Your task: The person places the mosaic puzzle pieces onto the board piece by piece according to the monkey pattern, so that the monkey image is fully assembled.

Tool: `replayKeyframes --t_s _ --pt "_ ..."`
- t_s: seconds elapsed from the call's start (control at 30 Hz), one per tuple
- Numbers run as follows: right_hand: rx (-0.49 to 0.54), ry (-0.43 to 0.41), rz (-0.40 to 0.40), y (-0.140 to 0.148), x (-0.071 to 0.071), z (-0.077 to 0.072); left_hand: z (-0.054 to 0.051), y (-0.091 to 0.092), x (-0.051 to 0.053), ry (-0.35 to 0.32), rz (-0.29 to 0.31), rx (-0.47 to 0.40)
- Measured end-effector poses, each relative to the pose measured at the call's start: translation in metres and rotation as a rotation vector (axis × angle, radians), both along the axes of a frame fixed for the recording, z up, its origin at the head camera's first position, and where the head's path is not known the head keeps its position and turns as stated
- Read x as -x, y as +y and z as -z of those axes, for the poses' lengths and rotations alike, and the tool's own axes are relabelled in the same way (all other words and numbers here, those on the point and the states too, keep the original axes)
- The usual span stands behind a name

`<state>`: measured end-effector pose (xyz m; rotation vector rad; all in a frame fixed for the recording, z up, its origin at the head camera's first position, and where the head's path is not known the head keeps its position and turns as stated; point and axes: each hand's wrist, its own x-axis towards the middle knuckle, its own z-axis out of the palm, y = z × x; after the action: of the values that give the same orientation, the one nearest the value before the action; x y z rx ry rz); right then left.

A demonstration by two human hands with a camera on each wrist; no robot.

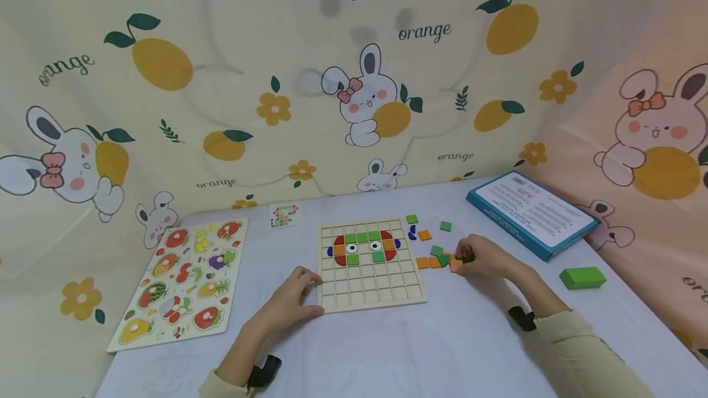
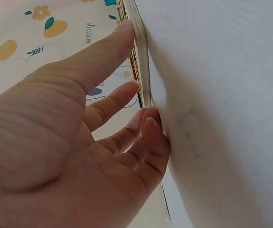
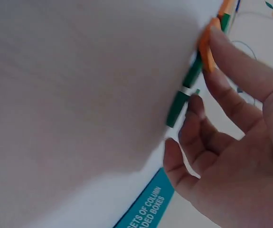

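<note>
My left hand rests at the left edge of a wooden grid board, its thumb and fingers touching the side without wrapping round it. Red, green, orange and blue pieces and two eye tiles form a face-like shape in the board's upper rows. Right of the board, my right hand pinches an orange square tile between thumb and index finger. Green tiles lie close by its other fingers. More orange tiles and a green tile are between that hand and the board.
A fruit picture board lies at the left. Behind the grid board is a small pattern card. A blue-edged box and a green block stand at the right. Blue pieces lie by the board's upper right corner.
</note>
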<state>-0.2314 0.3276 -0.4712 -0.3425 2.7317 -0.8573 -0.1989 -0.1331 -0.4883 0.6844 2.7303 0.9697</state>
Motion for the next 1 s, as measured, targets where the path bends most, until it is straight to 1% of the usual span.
replayKeyframes --t_s 0.1,0.2,0.27,0.33,0.43,0.6,0.67,0.73,0.83,1.0 --pt "0.003 0.014 -0.005 -0.001 -0.001 0.000 0.001 0.000 0.000 -0.002 -0.005 0.005" --pt "0.034 0.010 -0.038 -0.009 0.002 -0.007 0.001 0.000 0.000 -0.003 0.002 0.005" --pt "0.070 0.009 -0.062 -0.021 0.004 -0.013 0.000 0.000 0.000 -0.005 0.004 0.009" --pt "0.107 0.026 -0.086 -0.037 0.006 -0.016 0.000 0.000 0.000 -0.006 0.001 0.011" --pt "0.162 0.044 -0.118 -0.070 0.010 -0.016 0.001 0.000 0.000 -0.004 0.001 0.010" --pt "0.307 0.028 -0.241 -0.127 0.019 -0.009 0.003 -0.001 0.001 -0.019 0.003 0.004" --pt "0.345 0.027 -0.276 -0.147 0.024 -0.007 0.003 -0.002 0.001 -0.021 0.002 0.002" --pt "0.350 0.032 -0.275 -0.164 0.029 -0.006 0.002 -0.002 0.001 -0.018 0.002 0.000" --pt "0.337 0.030 -0.242 -0.183 0.034 -0.003 0.001 -0.002 0.002 -0.012 0.006 -0.005" --pt "0.273 0.058 -0.197 -0.199 0.035 0.001 0.001 -0.002 0.002 -0.020 0.013 -0.005"
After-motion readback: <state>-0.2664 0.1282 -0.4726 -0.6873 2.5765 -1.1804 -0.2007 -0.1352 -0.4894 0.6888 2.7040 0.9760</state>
